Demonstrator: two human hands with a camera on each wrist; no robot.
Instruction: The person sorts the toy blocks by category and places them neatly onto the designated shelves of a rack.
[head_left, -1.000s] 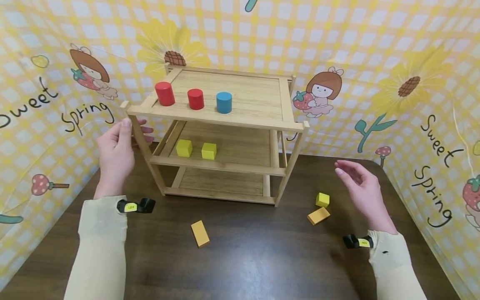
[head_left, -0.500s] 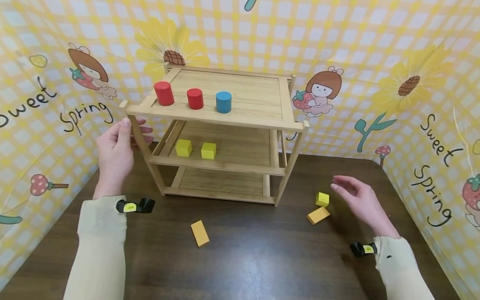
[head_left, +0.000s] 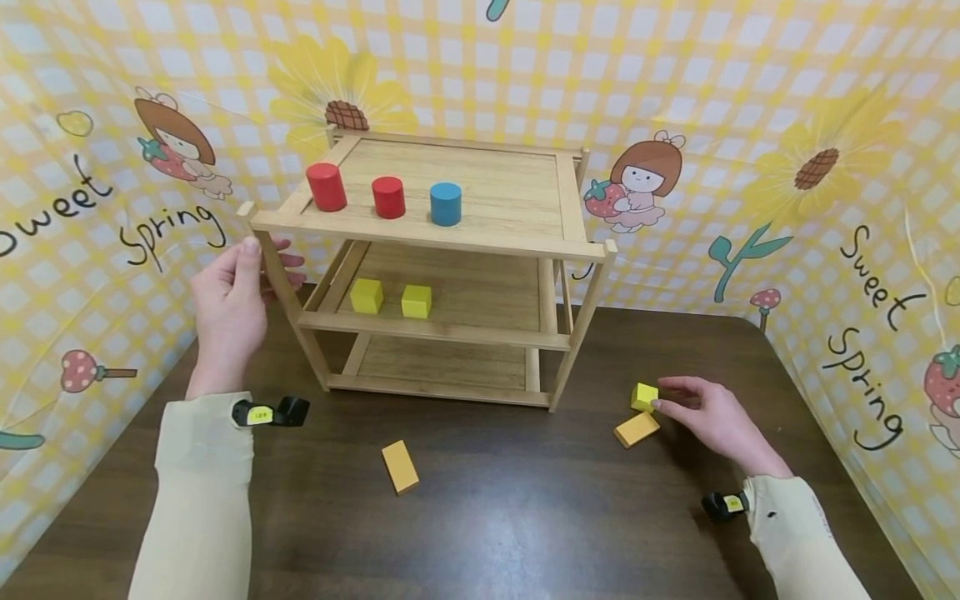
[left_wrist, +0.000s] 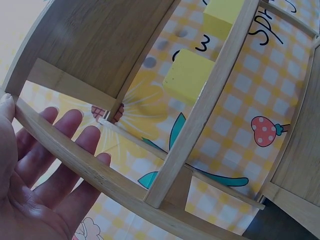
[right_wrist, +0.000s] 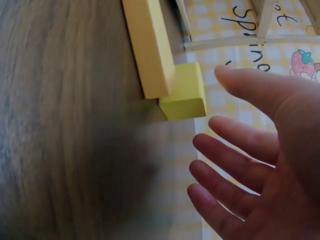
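Observation:
A three-tier wooden shelf (head_left: 450, 329) stands on the dark table. My left hand (head_left: 234, 308) holds its front left post, with the thumb at the front and the fingers behind, as the left wrist view also shows. My right hand (head_left: 722, 417) is beside a yellow cube (head_left: 643, 397) on the table. In the right wrist view, the fingers (right_wrist: 235, 155) and thumb are spread, with a gap between them and the cube. An orange rectangular block (head_left: 637, 430) lies against or close to that cube.
On the top tier stand two red cylinders (head_left: 326, 187) and a blue cylinder (head_left: 446, 205). Two yellow cubes (head_left: 367, 297) sit on the middle tier. Another orange block (head_left: 400, 467) lies in front of the shelf. Yellow checked cloth (head_left: 480, 67) surrounds the table.
My right hand has come down toward the table and closer to the yellow cube. My left hand has stayed on the shelf post, and the blocks have not moved.

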